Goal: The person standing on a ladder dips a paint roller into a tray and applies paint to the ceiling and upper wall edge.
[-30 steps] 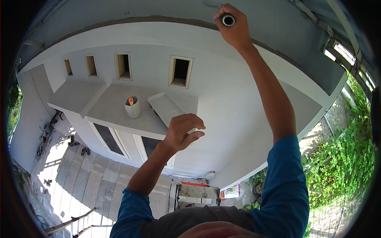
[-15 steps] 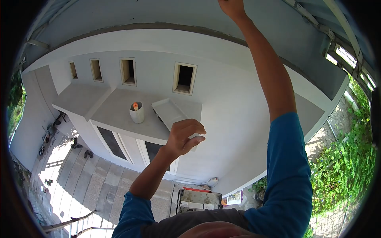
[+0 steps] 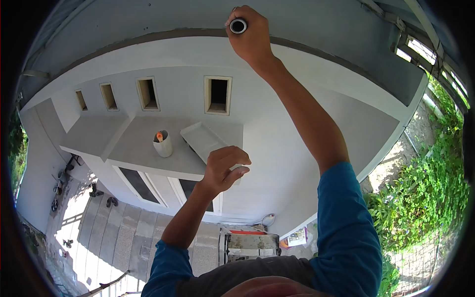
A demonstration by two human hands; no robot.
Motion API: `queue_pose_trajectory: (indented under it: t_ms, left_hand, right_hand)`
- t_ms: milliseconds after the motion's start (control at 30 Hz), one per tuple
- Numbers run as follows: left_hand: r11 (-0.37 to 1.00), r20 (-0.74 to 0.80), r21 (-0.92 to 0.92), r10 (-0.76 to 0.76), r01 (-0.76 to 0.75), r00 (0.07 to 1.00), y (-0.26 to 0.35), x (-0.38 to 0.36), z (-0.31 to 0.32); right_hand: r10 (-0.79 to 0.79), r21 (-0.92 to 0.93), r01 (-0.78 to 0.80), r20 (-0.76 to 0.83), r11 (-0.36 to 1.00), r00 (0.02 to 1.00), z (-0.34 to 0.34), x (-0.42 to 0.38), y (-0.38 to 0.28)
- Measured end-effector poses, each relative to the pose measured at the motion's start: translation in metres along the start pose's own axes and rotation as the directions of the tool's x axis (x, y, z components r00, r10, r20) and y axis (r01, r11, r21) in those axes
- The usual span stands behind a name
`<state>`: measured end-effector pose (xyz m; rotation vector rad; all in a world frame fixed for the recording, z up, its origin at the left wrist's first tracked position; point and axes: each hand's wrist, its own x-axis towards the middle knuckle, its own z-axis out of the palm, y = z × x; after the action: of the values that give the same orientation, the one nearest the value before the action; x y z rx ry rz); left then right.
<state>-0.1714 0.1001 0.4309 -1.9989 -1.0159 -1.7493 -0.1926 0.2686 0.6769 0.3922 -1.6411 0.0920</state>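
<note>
My right hand (image 3: 250,37) is raised high at the top of the view, near the dark band where the white wall meets the grey upper surface. Its fingers are wrapped round a handle (image 3: 238,25) with a round, hollow-looking end; whatever lies beyond the fist is hidden. Lower down, my left hand (image 3: 225,168) has curled fingers and a bent thumb at the near end of a white paint tray (image 3: 202,140), seemingly gripping it. Most of that end is covered by the hand. The tray lies slanted on a grey ledge (image 3: 133,136).
A white cup (image 3: 164,147) holding an orange-handled brush (image 3: 159,135) stands on the ledge left of the tray. Several small window openings (image 3: 217,95) line the wall. Far below are a paved floor (image 3: 128,232) and a stained platform (image 3: 251,245). Green plants (image 3: 425,203) grow at right.
My right hand has moved left and come fully into view, showing the handle's round end. My left hand stays at the tray. The camera view has shifted slightly.
</note>
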Motion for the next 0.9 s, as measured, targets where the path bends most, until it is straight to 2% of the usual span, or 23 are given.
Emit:
queue_pose_trajectory:
  t_ms: [67,133,267,333,467,533,600,700,767,900]
  left_hand:
    - [1.0,0.012,-0.002,-0.001,0.001,1.0,0.001,0.004,0.001]
    - [1.0,0.006,0.007,0.005,-0.005,1.0,0.003,0.007,0.003]
    - [1.0,0.022,0.003,0.002,-0.002,1.0,0.01,0.008,0.006]
    - [1.0,0.038,0.019,0.004,-0.005,0.999,0.012,0.004,0.003]
    - [0.999,0.03,0.025,-0.045,0.044,0.999,0.013,-0.003,-0.004]
    - [0.998,0.016,0.023,-0.05,0.05,0.999,0.009,-0.005,-0.005]
    - [0.999,0.006,0.018,-0.049,0.049,0.999,0.008,-0.004,-0.004]
    - [0.998,0.003,0.013,-0.055,0.055,0.998,0.007,-0.003,0.002]
    - [0.998,0.008,0.015,-0.055,0.055,0.998,0.004,-0.001,0.006]
    - [1.0,0.019,-0.009,-0.026,0.026,0.999,0.001,0.005,0.018]
  right_hand:
    - [0.001,0.007,-0.001,-0.044,1.0,0.999,0.01,0.01,0.001]
    - [-0.028,-0.095,0.014,-0.152,0.995,0.988,0.016,0.018,-0.006]
    - [-0.05,-0.177,0.035,-0.081,0.984,0.995,0.019,-0.006,0.002]
    - [0.013,-0.116,-0.013,-0.002,0.993,1.0,0.009,-0.018,-0.003]
    - [0.057,-0.022,-0.057,-0.004,0.998,0.998,-0.023,-0.019,-0.003]
    - [0.078,0.115,-0.078,0.005,0.99,0.997,-0.044,-0.017,0.0]
    - [0.129,0.155,-0.129,0.005,0.979,0.992,-0.074,-0.011,0.003]
    - [0.08,0.134,-0.079,-0.004,0.988,0.997,-0.113,-0.001,0.014]
    - [-0.089,0.216,0.071,0.075,0.974,0.993,-0.13,0.007,0.03]
    - [-0.191,0.148,0.168,0.157,0.975,0.969,-0.15,-0.001,0.054]
